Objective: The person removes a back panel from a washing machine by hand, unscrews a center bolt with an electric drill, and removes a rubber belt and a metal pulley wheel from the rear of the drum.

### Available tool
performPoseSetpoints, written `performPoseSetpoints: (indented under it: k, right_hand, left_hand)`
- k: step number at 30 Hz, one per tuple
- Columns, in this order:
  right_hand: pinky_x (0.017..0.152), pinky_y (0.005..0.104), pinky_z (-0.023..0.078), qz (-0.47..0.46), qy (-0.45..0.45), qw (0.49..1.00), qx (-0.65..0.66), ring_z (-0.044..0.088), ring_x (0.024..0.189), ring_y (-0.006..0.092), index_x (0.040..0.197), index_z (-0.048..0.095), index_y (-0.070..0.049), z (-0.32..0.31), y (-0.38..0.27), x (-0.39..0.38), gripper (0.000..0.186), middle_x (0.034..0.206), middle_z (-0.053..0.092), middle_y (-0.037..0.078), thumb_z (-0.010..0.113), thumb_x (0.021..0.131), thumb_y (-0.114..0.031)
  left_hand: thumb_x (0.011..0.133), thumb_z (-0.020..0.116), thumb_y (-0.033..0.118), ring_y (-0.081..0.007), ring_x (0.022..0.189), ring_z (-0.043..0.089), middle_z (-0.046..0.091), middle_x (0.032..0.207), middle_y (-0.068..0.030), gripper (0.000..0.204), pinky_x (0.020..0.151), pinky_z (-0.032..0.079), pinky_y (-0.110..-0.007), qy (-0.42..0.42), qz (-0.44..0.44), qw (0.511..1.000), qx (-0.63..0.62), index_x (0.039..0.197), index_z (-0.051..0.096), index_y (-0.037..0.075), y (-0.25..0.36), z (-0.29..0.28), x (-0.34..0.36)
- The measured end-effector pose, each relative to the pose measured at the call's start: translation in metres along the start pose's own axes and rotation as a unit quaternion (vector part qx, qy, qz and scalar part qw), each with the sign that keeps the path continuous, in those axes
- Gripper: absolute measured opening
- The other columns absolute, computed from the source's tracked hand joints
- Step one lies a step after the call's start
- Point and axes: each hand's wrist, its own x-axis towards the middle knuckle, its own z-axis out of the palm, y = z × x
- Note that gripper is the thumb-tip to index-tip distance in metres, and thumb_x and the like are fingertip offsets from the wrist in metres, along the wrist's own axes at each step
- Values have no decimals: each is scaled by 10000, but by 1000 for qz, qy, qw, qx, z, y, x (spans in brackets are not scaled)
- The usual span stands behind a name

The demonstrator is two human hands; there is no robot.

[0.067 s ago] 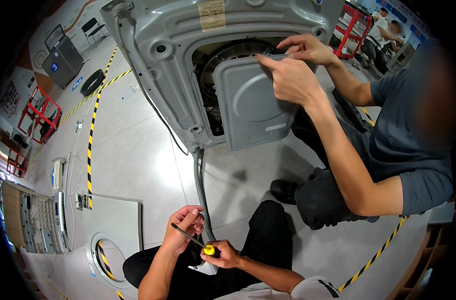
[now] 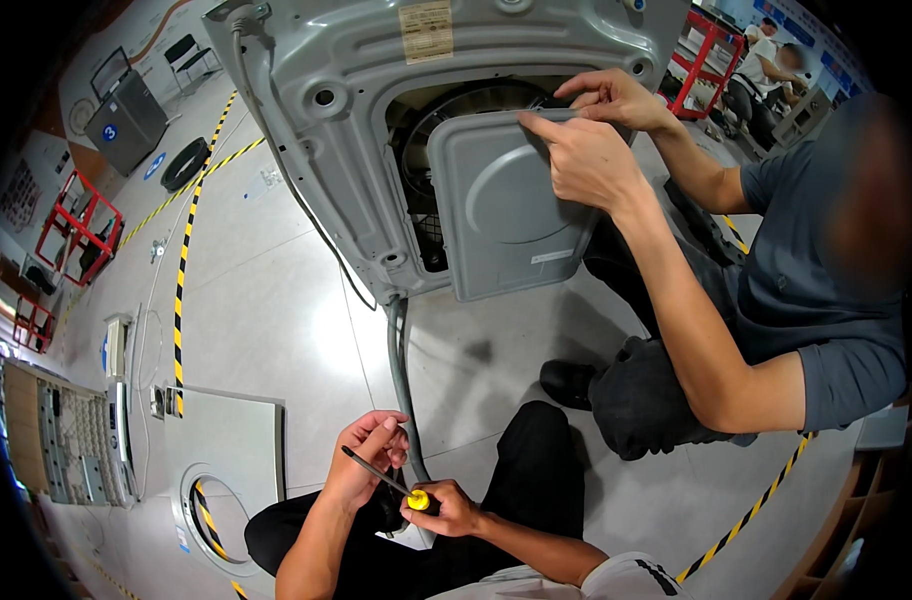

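My right hand (image 2: pixel 443 508) is closed round the yellow-and-black handle of a screwdriver (image 2: pixel 421 500), whose shaft slants up-left. My left hand (image 2: pixel 371 450) is raised beside the shaft, palm partly turned up, fingers loosely bent and apart. A grey hose (image 2: pixel 396 350) runs down behind my hands from an upturned-looking grey metal appliance body (image 2: pixel 306 120). Another person's two hands (image 2: pixel 596 160) grip the top edge of a square grey cover panel (image 2: pixel 496 210), which leans at the opening showing a dark round part (image 2: pixel 421 150).
The other person (image 2: pixel 776 280) crouches at my right. A panel with a round hole (image 2: pixel 246 430) lies lower left beside a disassembled part (image 2: pixel 76 430). Red carts (image 2: pixel 81 230), a black ring (image 2: pixel 186 165), a grey machine (image 2: pixel 126 120) and striped floor tape (image 2: pixel 181 330) surround us. Other people work behind.
The other person's nearer hand has shifted very slightly to the right on the cover. My hands and the screwdriver hold the same position.
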Motion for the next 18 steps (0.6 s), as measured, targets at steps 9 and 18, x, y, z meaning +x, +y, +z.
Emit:
performPoseSetpoints:
  k: [9,18]
  right_hand:
    - [594,297,450,7,-5,1000,-1,600,626,194,814,612,7,-3,-4,1,131,694,609,87,655,796,-116]
    - [589,271,433,-2,4,1000,10,565,617,143,810,622,3,-2,-1,1,88,691,593,61,653,791,-77]
  left_hand:
    - [911,560,153,-99,594,495,587,722,-56,181,553,417,-229,-6,-4,1000,1,995,606,0,-1,1,2]
    - [910,560,155,-94,589,491,585,715,-52,180,554,418,-227,2,-9,1000,5,990,611,1,-1,2,1]
